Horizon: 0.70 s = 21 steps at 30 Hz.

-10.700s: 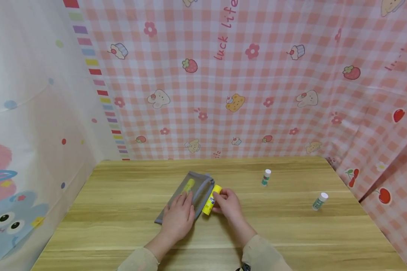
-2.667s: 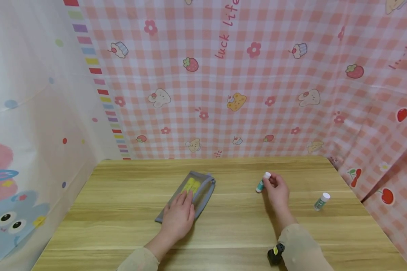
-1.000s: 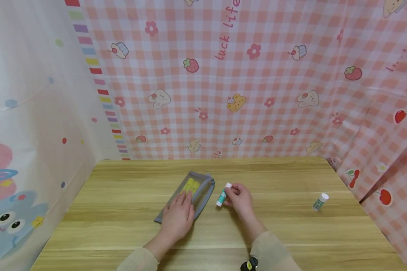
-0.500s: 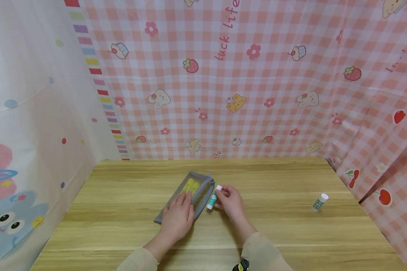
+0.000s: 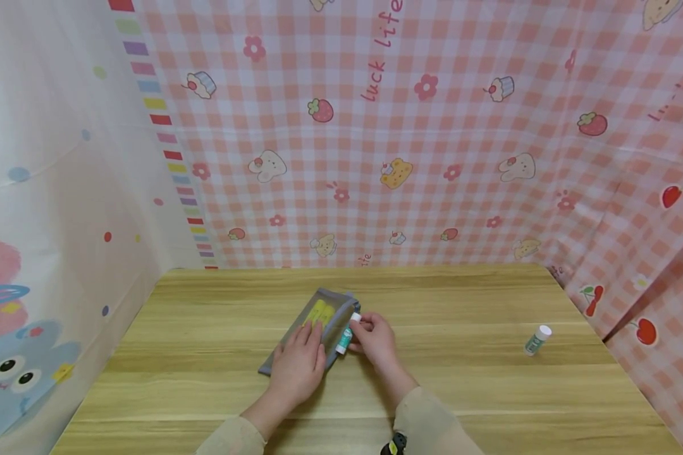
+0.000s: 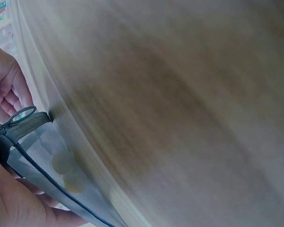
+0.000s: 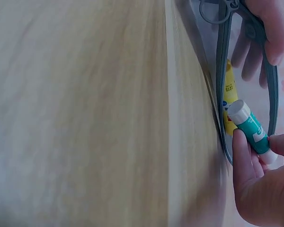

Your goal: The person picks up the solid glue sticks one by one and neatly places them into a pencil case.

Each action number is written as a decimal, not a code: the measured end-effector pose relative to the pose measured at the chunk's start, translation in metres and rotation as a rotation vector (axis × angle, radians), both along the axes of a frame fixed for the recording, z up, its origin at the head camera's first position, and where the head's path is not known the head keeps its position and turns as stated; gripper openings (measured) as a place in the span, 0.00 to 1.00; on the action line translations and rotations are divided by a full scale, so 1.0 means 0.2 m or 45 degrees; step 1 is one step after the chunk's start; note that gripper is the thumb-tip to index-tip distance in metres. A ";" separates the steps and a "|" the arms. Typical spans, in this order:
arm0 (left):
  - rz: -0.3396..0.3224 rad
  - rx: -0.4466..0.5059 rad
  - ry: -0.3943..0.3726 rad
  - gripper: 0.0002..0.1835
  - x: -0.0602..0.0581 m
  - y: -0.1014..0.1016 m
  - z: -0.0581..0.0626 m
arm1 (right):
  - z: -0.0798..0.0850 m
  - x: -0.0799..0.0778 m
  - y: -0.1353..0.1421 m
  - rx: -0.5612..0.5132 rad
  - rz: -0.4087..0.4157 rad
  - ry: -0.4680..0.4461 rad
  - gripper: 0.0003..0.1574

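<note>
1. Shifted left since half a second ago: the right hand point(image 5: 374, 341) and its held glue stick point(image 5: 346, 338), green and white, now at the mouth of the pouch point(image 5: 337, 325).
2. Right hand: pinches that one stick between thumb and fingers.
3. Left hand point(image 5: 298, 366): fingers extended, resting on the one grey mesh pouch.
4. Yellow glue sticks point(image 5: 317, 309): two, inside the pouch, partly beyond the left hand's fingers.
5. Standing glue stick point(image 5: 537, 340), also green and white: one, well right of the right hand.
6. Whether the held stick has crossed the pouch's rim is uncertain.
</note>
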<state>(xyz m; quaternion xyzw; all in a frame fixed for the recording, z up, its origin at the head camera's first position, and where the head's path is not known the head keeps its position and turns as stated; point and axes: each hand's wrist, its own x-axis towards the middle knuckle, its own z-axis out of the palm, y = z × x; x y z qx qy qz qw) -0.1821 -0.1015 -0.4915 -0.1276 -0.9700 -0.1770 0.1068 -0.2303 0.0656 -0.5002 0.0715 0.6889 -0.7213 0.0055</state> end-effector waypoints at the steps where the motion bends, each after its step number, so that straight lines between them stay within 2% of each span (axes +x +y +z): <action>1: 0.003 0.001 -0.003 0.26 0.00 0.00 0.00 | 0.00 0.00 -0.01 0.003 0.004 -0.003 0.16; 10: 0.009 -0.012 -0.024 0.26 0.00 0.00 0.00 | 0.00 -0.02 -0.05 0.059 0.026 -0.078 0.12; 21: 0.014 -0.002 0.006 0.26 -0.01 0.01 -0.01 | 0.01 -0.04 -0.09 0.150 0.058 -0.134 0.12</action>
